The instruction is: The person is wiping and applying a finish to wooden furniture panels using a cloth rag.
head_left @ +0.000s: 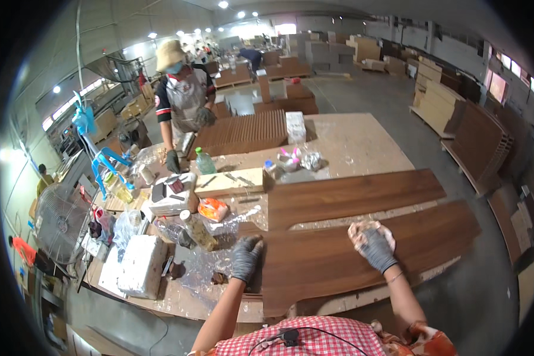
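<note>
Workshop counter (362, 139), white-spattered. Long dark-brown wood-grain board (320, 264) along near edge, toward right corner. Right grip (377, 249) clasped over crumpled pale-pink cloth (357, 235) on board; left grip (247, 258) curled at board's left end, cannot tell whether pinching it. Nearer left edge: white-capped clear plastic bottle (200, 232), yellowish contents; green translucent bottle (204, 162), contents unclear.

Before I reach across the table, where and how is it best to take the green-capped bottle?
Probably around the upper part of the bottle, just below its cap, coming from above. It stands upright, and the pale wooden block lies on your side, likely hindering a low approach.
</note>
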`<state>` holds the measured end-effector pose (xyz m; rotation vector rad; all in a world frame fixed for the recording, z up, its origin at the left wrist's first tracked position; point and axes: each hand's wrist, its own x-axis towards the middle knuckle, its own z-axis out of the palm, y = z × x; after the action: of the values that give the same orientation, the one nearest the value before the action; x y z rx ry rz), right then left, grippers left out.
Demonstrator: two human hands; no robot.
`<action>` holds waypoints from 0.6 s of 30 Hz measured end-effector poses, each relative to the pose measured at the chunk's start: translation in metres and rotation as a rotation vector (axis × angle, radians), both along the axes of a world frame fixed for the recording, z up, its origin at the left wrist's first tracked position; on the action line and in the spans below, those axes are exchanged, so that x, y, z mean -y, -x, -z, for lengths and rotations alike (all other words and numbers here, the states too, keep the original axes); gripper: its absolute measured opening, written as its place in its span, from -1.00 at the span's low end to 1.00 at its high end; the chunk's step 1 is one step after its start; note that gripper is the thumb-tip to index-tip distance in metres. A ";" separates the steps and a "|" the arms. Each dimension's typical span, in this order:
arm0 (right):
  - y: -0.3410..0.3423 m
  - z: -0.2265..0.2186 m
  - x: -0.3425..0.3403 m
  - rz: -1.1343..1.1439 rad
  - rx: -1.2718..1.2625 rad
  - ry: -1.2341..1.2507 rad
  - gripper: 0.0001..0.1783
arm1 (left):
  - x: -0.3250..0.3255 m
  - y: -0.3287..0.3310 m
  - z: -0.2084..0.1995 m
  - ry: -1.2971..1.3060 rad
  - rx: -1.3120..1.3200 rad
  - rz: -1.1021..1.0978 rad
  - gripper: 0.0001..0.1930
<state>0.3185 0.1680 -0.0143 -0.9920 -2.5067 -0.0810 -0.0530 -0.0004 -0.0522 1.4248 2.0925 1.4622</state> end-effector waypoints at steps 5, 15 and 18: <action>0.013 0.056 0.012 0.032 -0.312 0.436 -0.60 | -0.012 -0.010 -0.001 0.025 0.160 0.052 -0.78; 0.049 -0.007 0.145 -0.397 -0.261 0.369 -0.60 | 0.005 0.021 0.036 -0.035 0.137 0.052 -0.82; -0.026 -0.007 0.096 -0.432 -0.531 0.956 -0.73 | -0.007 0.010 0.033 -0.061 0.331 0.059 -0.81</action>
<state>0.3449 0.0724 -0.0072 -0.5988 -2.1332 1.4104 -0.0627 0.0062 -0.0851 1.1582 1.8035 1.6233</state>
